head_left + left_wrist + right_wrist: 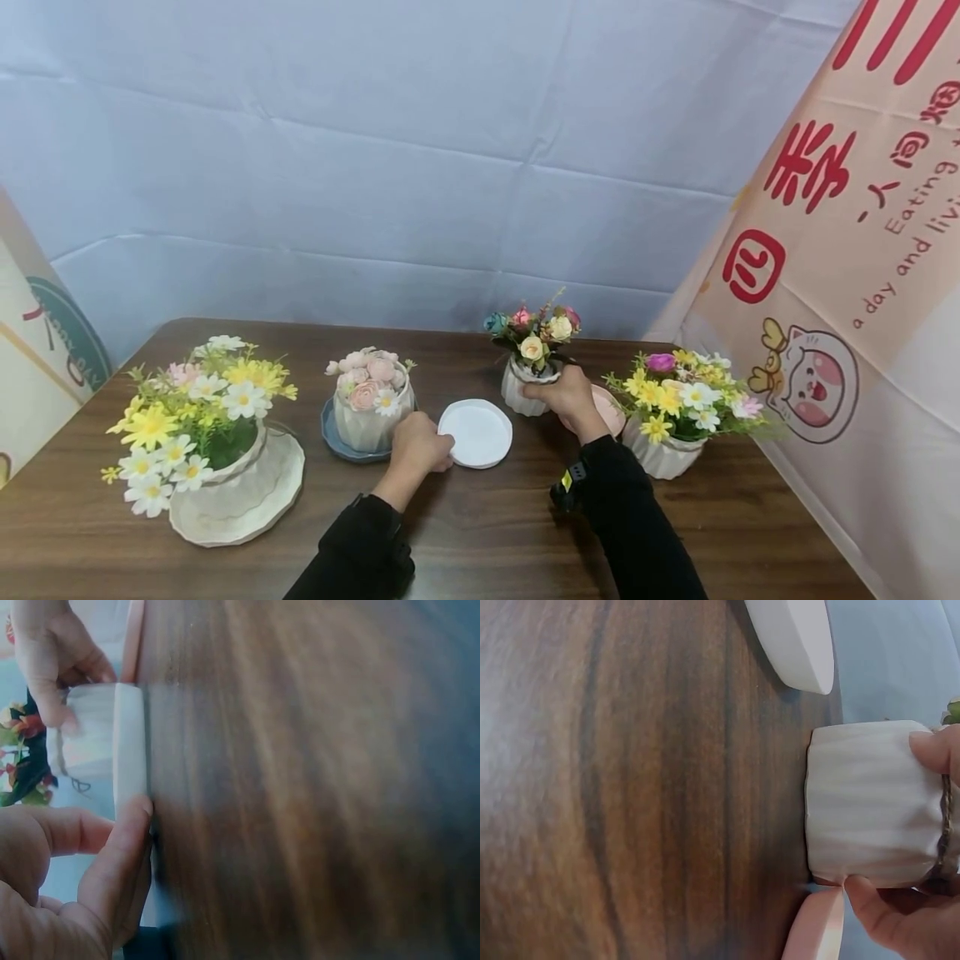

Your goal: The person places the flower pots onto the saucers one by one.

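Observation:
My left hand point(417, 446) pinches the left edge of a small white saucer point(477, 433) in the middle of the table. In the left wrist view, thumb and fingers meet on the rim of that saucer point(130, 742). Behind and to its right, my right hand point(567, 393) grips a small white flowerpot point(517, 390) of mixed roses point(534, 337). The right wrist view has thumb and fingers on either side of the fluted pot point(870, 802), near its twine-tied neck. A pink saucer point(609, 410) lies beside the pot, partly covered by the right hand and wrist.
Left of the white saucer, a pot of pale pink flowers point(367, 425) stands on a blue saucer point(330, 429). Farther left, a larger daisy pot point(243, 479) stands on a white plate point(281, 492). A pot of yellow and purple flowers point(663, 454) stands at right. Cloth point(375, 167) hangs behind the table.

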Demonstrator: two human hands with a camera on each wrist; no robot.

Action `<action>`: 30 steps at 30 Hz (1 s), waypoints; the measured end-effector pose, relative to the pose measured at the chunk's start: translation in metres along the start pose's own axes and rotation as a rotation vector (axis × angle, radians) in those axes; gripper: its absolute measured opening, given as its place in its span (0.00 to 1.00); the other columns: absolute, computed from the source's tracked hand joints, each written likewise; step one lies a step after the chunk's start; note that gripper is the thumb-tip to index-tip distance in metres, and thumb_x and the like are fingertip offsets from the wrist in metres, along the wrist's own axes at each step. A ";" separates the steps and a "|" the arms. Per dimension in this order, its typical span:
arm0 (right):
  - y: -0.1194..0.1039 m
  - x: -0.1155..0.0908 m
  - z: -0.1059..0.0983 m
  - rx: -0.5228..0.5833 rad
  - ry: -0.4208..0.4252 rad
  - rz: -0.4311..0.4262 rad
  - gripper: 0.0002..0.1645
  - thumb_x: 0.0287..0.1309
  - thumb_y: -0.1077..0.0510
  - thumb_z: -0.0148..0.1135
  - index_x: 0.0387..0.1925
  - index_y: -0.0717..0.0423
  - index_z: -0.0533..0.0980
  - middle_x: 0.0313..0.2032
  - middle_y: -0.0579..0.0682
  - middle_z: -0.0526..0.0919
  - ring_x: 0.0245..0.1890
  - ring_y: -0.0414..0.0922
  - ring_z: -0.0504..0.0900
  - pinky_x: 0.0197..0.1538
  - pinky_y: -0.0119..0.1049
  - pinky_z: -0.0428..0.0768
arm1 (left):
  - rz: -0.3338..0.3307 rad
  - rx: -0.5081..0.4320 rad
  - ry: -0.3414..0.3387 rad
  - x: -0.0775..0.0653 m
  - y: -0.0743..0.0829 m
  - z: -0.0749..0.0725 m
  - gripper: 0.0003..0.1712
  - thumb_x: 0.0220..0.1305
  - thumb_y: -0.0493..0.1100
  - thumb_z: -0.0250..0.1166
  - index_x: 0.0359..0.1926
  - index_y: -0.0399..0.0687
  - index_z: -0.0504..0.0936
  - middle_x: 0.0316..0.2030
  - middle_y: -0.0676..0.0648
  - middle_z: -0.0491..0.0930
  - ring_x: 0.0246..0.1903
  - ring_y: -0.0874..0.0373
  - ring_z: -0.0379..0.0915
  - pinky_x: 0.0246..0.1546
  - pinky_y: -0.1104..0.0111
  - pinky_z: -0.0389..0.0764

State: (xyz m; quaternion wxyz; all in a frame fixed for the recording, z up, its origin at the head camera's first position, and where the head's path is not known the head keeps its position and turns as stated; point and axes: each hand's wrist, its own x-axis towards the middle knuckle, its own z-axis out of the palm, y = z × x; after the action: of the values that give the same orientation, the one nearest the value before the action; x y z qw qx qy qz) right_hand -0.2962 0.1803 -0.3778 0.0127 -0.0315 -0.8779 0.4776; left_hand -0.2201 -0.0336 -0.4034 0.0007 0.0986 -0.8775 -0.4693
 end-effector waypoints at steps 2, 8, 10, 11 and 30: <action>0.001 0.000 -0.001 -0.037 0.014 0.009 0.45 0.31 0.54 0.71 0.53 0.65 0.61 0.47 0.59 0.69 0.45 0.51 0.69 0.43 0.40 0.71 | -0.002 -0.010 -0.005 0.000 0.000 0.001 0.09 0.42 0.34 0.58 0.28 0.31 0.73 0.05 0.51 0.71 0.05 0.63 0.69 0.11 0.74 0.72; 0.002 0.001 -0.001 -0.066 0.025 0.003 0.46 0.30 0.53 0.71 0.53 0.65 0.61 0.48 0.59 0.68 0.46 0.51 0.68 0.43 0.40 0.71 | -0.007 -0.029 -0.013 -0.001 0.001 0.002 0.09 0.43 0.33 0.57 0.29 0.30 0.72 0.05 0.51 0.72 0.06 0.62 0.70 0.09 0.74 0.72; 0.002 0.001 0.000 -0.064 0.027 -0.005 0.46 0.30 0.53 0.71 0.53 0.64 0.61 0.47 0.59 0.69 0.46 0.50 0.68 0.43 0.40 0.71 | -0.006 -0.029 -0.011 -0.001 0.000 0.002 0.09 0.43 0.33 0.57 0.29 0.30 0.72 0.05 0.51 0.71 0.06 0.62 0.70 0.09 0.74 0.72; 0.002 0.002 0.000 -0.067 0.029 -0.009 0.46 0.30 0.53 0.71 0.53 0.64 0.61 0.47 0.59 0.69 0.45 0.50 0.68 0.43 0.40 0.71 | -0.005 -0.029 -0.011 -0.001 0.000 0.001 0.09 0.43 0.33 0.57 0.29 0.30 0.72 0.05 0.51 0.71 0.06 0.62 0.69 0.10 0.74 0.72; -0.009 -0.007 -0.019 -0.152 0.074 -0.117 0.43 0.34 0.44 0.68 0.51 0.63 0.65 0.45 0.60 0.71 0.44 0.53 0.71 0.43 0.42 0.71 | -0.014 -0.072 -0.035 -0.001 0.000 -0.001 0.09 0.43 0.32 0.56 0.29 0.30 0.71 0.07 0.48 0.73 0.08 0.59 0.72 0.09 0.74 0.72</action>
State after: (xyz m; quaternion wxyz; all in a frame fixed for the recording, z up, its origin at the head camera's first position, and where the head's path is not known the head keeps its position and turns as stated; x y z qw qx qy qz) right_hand -0.2889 0.1908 -0.3598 0.0705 0.0016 -0.9109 0.4064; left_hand -0.2195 -0.0338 -0.4026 -0.0145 0.0964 -0.8593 -0.5020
